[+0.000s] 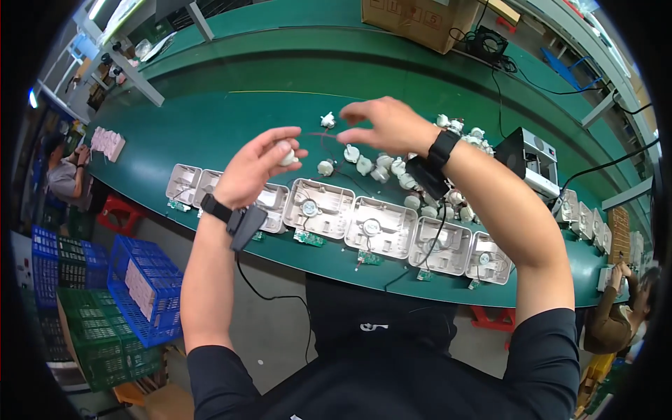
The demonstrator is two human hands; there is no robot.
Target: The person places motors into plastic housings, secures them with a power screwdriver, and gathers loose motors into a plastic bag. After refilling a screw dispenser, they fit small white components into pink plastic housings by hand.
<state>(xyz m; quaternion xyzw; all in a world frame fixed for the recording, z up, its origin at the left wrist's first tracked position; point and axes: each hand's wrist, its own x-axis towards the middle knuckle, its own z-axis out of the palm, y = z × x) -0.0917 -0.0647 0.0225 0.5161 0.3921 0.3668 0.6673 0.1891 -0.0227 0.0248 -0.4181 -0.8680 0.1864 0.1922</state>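
Note:
My left hand (262, 162) is closed around a small white round part (288, 155), held above the table. A thin reddish wire (320, 134) runs from its fingertips toward my right hand (378, 126). That hand is raised with thumb and forefinger apart; the wire passes close to the thumb tip, and I cannot tell whether they touch. Similar white parts (364, 165) lie loose below and beside the right hand, many in a heap. Nearer me stands a row of open light-grey plastic housings (320, 208), several with a round speaker-like disc inside and a green circuit board (309, 239) in front.
A white-and-black machine (539, 161) stands on the green table at the right, with cables. A cardboard box (420, 21) sits at the back. Blue crates (143, 290) and green crates (105, 343) are stacked at left. Co-workers (66, 171) sit at both ends.

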